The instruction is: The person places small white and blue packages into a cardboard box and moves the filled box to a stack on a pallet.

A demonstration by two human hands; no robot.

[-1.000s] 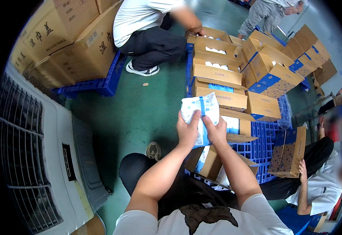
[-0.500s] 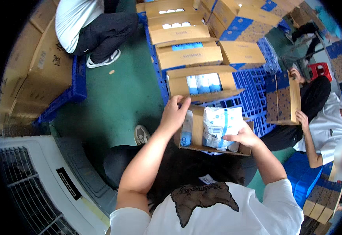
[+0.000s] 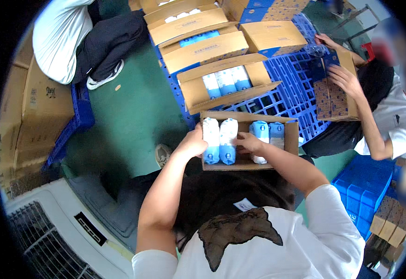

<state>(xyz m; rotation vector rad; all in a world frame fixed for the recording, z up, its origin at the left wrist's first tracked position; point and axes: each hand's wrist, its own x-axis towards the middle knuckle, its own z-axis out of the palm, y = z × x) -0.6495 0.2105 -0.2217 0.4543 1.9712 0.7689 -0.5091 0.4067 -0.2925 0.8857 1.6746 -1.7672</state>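
Two white-and-blue packs point(image 3: 219, 141) stand side by side at the left end of an open carton point(image 3: 290, 139) on the lap; left hand point(image 3: 192, 145) curled against the outer face of the left pack, fingers hidden behind the carton's left wall, so grip only partly readable, pressing rather than clearly clasping; right hand point(image 3: 249, 142) loosely bent, fingertips resting on the right pack's side, just beside a second pair of packs point(image 3: 267, 136) at the right end.

Likely trouble, as a judgement: packs upright with a gap between the two pairs, so could tip into that gap if either hand lets go; carton balanced on the thighs and not on a firm surface, so could tilt and slide forward toward the blue pallet point(image 3: 292, 95); left flap folded down close to the left hand, so could catch a pack's corner or pinch a finger.

Further out: a second open carton point(image 3: 198, 90) on the pallet, holding a row of the same packs point(image 3: 226, 80), lying apart from the lap carton; beyond it, more cartons stacked toward the upper edge, some with flaps open and contents only partly seen, some shut; to the right, another person's hands point(image 3: 345, 79) on a brown carton point(image 3: 335, 97), contents not visible; to the left, a seated person beside tall stacked boxes point(image 3: 44, 100); lower left, a white grilled appliance point(image 3: 40, 232).
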